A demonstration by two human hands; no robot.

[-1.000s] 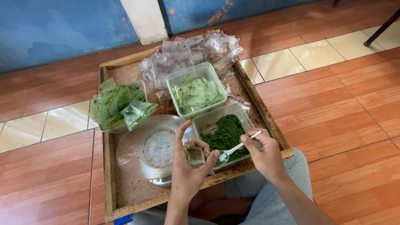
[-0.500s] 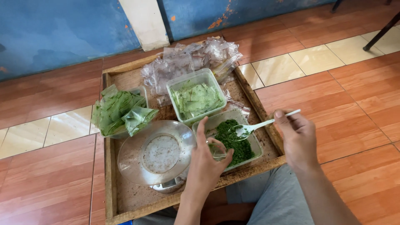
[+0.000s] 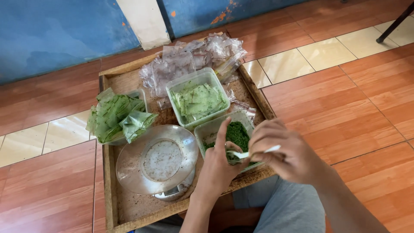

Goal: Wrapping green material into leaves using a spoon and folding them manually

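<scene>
**Two hands at a tub of green powder on a wooden tray**

At the left edge of the wooden tray [image 3: 108, 190], which rests on a tiled floor [image 3: 353, 99] and partly over the seated person's lap, a clear tub [image 3: 140, 96] is heaped with filled green packets [image 3: 115, 117], some spilling over its rim toward the tray's middle. Just beside them, toward the near edge, stands a small scale with a round metal pan [image 3: 157, 159]; the pan is bare apart from a dusty ring, and it sits within easy reach of both hands. Along the far edge lies a loose pile of empty clear bags [image 3: 194, 58], and in front of it a tub of flat pale-green pieces [image 3: 199, 101]. Near the right edge sits the tub of dark green powder [image 3: 235, 131], touching the scale's pan on one side and close to the tray's rim on the other.

The left hand [image 3: 220, 166] is over this tub's near side, thumb raised, fingers curled around something small; what it holds cannot be told. The right hand [image 3: 286, 153] has its fingers pinched shut on a white plastic spoon [image 3: 252, 152], whose bowl points left to meet the left hand above the powder, so that spills would likely fall back into the tub.

Open room is scarce: bare board shows only at the near left corner, and the raised rim hems everything in.
</scene>
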